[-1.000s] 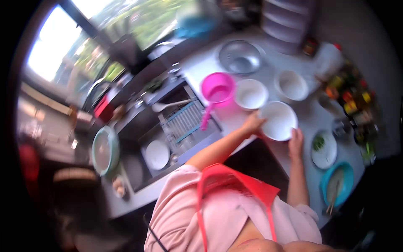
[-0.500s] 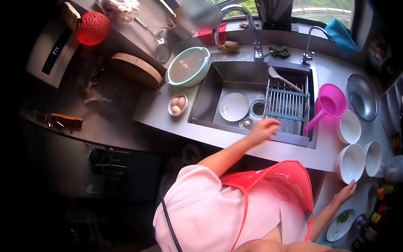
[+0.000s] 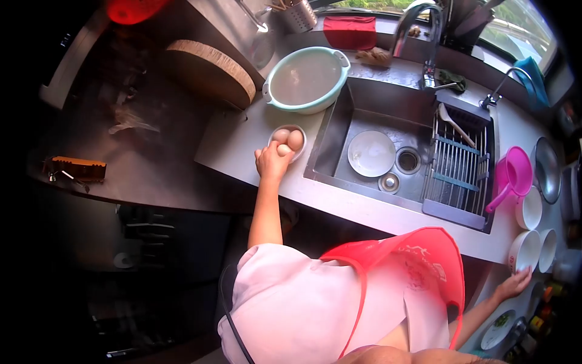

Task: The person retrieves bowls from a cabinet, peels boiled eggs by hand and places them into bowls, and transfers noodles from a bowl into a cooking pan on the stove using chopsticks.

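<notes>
My left hand (image 3: 273, 164) reaches into a small white bowl (image 3: 302, 151) on the counter left of the sink. Its fingers are closed on one egg (image 3: 284, 150), which still sits among the others; two more eggs (image 3: 289, 139) lie beside it. Far to the right, my right hand (image 3: 515, 284) is at the near rim of a white bowl (image 3: 524, 250) with red marks on its side. The fingers are bent against that rim, partly hidden by the bowl.
A sink (image 3: 388, 109) holds a white plate (image 3: 371, 153) and a drying rack (image 3: 458, 173) with a white spoon. Left of it stands a turquoise basin (image 3: 306, 79). A pink dipper (image 3: 514, 173) and other white bowls (image 3: 547, 250) stand on the right. The tap (image 3: 429, 67) rises behind.
My left hand has moved left from above the sink's front edge to the eggs and taken hold of one. My right hand stays at the white bowl. The view has shifted left.
</notes>
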Motion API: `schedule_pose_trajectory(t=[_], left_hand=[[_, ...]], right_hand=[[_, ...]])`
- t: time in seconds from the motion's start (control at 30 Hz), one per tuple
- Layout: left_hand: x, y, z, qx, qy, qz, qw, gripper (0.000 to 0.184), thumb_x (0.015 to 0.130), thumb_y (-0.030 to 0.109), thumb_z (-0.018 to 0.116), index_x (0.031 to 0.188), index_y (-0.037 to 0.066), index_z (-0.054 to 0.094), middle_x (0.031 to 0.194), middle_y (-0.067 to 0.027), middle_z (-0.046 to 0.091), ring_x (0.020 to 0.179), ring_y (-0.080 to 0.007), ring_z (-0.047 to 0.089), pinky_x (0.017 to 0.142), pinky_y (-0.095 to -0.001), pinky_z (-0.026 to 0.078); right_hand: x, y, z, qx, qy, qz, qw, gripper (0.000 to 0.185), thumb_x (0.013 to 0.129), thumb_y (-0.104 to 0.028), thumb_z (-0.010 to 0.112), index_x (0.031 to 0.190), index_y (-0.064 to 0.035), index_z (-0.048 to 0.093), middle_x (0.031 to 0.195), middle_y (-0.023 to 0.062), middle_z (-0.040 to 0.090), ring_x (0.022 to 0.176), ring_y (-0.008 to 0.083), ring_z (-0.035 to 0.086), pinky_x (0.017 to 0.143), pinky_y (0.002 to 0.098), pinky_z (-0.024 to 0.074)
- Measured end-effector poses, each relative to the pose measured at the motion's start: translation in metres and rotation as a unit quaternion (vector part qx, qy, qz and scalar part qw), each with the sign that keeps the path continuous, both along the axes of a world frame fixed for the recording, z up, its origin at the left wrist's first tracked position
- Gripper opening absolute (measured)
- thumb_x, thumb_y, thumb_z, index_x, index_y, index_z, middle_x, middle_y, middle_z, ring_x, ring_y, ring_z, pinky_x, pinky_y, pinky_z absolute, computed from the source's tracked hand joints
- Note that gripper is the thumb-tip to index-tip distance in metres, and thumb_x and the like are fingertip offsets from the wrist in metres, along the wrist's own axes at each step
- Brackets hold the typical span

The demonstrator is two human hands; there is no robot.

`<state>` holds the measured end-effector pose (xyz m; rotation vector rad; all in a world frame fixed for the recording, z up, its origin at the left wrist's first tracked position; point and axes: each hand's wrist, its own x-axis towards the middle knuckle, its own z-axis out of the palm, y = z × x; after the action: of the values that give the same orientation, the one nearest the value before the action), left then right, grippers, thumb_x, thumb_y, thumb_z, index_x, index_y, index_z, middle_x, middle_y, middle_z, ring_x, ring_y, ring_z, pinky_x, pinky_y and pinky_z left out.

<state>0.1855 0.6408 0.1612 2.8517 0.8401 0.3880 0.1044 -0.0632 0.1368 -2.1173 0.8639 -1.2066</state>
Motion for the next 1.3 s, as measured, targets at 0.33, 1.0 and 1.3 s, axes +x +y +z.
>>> schedule_pose_trajectory(t=[0.33,1.0,1.3], left_hand=[[-0.001,0.036,0.008,-0.242,-0.042,-0.094,0.965,0.044,0.061,0.018,0.072,0.099,0.007,0.054,0.094,-0.0103,0.060,0.092,-0.0264,0.053,0.080,-0.0327,0.043],[-0.012,-0.077,0.012,-0.748,-0.106,-0.299,0.583,0.058,0.069,-0.006,0.063,0.120,0.010,0.041,0.112,-0.0079,0.048,0.106,-0.0170,0.049,0.091,-0.0294,0.042],[0.001,-0.093,-0.002,-0.713,-0.099,-0.340,0.606,0.049,0.071,-0.005,0.066,0.116,0.007,0.051,0.114,-0.0048,0.045,0.105,-0.0172,0.050,0.086,-0.0286,0.048]], right_hand=[[0.103,0.234,0.034,0.081,0.040,0.356,0.930,0.018,0.089,-0.010,0.047,0.101,-0.0028,0.060,0.095,0.0041,0.057,0.085,0.0111,0.053,0.071,0.0233,0.0429],[0.137,0.459,0.052,0.476,0.284,0.724,0.411,0.041,0.080,-0.019,0.064,0.113,0.0026,0.053,0.093,0.0074,0.060,0.073,0.0106,0.056,0.060,0.0226,0.0461],[0.136,0.431,0.047,0.512,0.252,0.690,0.444,0.033,0.082,-0.018,0.062,0.106,0.0036,0.057,0.085,0.0074,0.061,0.067,0.0097,0.057,0.056,0.0215,0.0468]])
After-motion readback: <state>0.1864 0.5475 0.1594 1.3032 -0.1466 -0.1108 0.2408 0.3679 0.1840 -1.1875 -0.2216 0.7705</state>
